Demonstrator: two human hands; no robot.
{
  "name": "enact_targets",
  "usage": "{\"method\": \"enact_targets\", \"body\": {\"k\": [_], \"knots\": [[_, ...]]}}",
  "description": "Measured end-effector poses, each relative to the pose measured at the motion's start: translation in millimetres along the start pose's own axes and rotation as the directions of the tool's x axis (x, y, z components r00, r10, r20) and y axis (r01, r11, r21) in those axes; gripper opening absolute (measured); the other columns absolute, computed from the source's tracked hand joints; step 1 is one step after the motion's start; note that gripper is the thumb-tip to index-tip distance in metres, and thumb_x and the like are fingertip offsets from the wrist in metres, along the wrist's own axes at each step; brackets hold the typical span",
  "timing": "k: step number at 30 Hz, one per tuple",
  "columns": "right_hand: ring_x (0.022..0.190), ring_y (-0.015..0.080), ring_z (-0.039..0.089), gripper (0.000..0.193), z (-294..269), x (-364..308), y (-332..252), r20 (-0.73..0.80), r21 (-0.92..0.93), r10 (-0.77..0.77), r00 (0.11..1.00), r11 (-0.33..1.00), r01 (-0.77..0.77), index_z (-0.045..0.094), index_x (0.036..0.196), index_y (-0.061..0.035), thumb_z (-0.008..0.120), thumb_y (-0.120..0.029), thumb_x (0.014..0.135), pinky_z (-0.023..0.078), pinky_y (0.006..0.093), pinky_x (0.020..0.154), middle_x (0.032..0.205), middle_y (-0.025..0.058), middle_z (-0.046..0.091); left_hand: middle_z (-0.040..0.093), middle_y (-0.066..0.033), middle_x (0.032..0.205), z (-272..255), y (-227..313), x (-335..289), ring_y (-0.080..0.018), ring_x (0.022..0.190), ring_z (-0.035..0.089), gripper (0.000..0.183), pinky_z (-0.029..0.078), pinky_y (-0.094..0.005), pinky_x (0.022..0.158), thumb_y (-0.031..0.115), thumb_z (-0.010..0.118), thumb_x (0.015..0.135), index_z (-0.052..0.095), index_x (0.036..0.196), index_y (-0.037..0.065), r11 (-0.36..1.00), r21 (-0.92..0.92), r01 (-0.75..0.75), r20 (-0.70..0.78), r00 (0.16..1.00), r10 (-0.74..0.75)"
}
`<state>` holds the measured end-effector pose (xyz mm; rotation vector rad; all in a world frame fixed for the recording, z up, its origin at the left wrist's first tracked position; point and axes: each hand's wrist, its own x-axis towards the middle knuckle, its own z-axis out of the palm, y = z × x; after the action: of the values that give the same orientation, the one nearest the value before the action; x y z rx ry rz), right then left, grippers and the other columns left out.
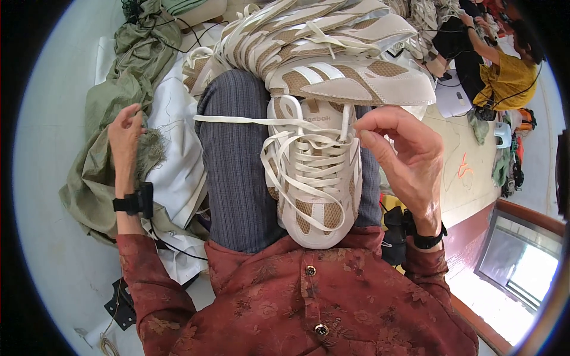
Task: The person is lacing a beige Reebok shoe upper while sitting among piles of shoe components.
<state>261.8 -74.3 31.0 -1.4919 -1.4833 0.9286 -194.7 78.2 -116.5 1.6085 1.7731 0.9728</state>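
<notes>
A beige and tan sneaker stands between my thighs, toe toward me. Its off-white lace crosses the eyelets, and one length stretches left over my thigh to a free end. A loose loop hangs over the toe. At the sneaker's right upper edge, my right hand pinches thumb and forefinger together beside the top eyelet; what they hold, if anything, is hidden. My left hand is raised off to the left, fingers loosely bent and apart, away from the lace end.
Just beyond lies a row of similar sneakers stacked side by side. Olive cloth and white sheeting spread at the left. A person in a yellow top sits at the far right. A window shows at lower right.
</notes>
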Motion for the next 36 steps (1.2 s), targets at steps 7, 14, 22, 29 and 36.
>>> {"method": "enact_targets", "body": {"k": [7,14,22,29,36], "knots": [[0.08,0.0271,0.063,0.019,24,11,-16,0.121,-0.294,-0.4,0.909,0.86,0.417,0.069,0.095,0.0024,0.07,0.011,0.077,0.05,0.0329,0.07,0.087,0.0126,0.067,0.065,0.0029,0.077,67,162,-75,-0.0032,0.063,0.057,0.014,0.043,-0.0192,0.055,0.015,0.069,0.093,0.074,0.093,0.002,0.961,-0.275,0.029,0.483,0.868,0.112],[0.084,0.0311,0.056,0.013,39,23,-12,0.286,-0.537,-0.411,0.866,0.68,0.5,0.068,0.091,0.0032,0.068,0.007,0.078,0.047,0.0399,0.071,0.084,0.0112,0.058,0.057,0.0039,0.075,90,193,-101,-0.0007,0.061,0.047,0.01,0.035,-0.0198,0.053,0.009,0.071,0.091,0.073,0.091,0.0,0.949,-0.291,-0.118,0.546,0.794,0.266],[0.08,0.0314,0.059,0.01,36,46,-7,0.331,-0.48,-0.3,0.895,0.763,0.433,0.068,0.089,0.0035,0.067,0.002,0.079,0.047,0.0405,0.071,0.085,0.0122,0.058,0.059,0.0045,0.075,106,191,-107,-0.0009,0.063,0.048,0.012,0.038,-0.0193,0.056,0.009,0.07,0.091,0.071,0.087,-0.002,0.925,-0.368,-0.099,0.535,0.791,0.298],[0.077,0.0334,0.061,0.015,33,56,-4,0.418,-0.409,-0.263,0.869,0.8,0.439,0.072,0.089,0.0014,0.07,-0.004,0.076,0.047,0.0412,0.068,0.083,0.0122,0.06,0.061,-0.0021,0.063,112,194,-103,-0.0067,0.057,0.051,0.015,0.041,-0.0244,0.053,0.01,0.069,0.084,0.068,0.079,-0.004,0.929,-0.366,-0.047,0.533,0.808,0.251],[0.081,0.0371,0.063,0.004,42,48,0,0.357,-0.458,-0.33,0.874,0.754,0.472,0.064,0.074,0.001,0.066,-0.002,0.075,0.049,0.0449,0.069,0.083,0.0138,0.06,0.061,0.0013,0.07,106,203,-112,-0.0053,0.06,0.05,0.012,0.041,-0.0241,0.054,0.012,0.071,0.086,0.068,0.086,0.0,0.922,-0.387,0.001,0.492,0.846,0.206]]}}
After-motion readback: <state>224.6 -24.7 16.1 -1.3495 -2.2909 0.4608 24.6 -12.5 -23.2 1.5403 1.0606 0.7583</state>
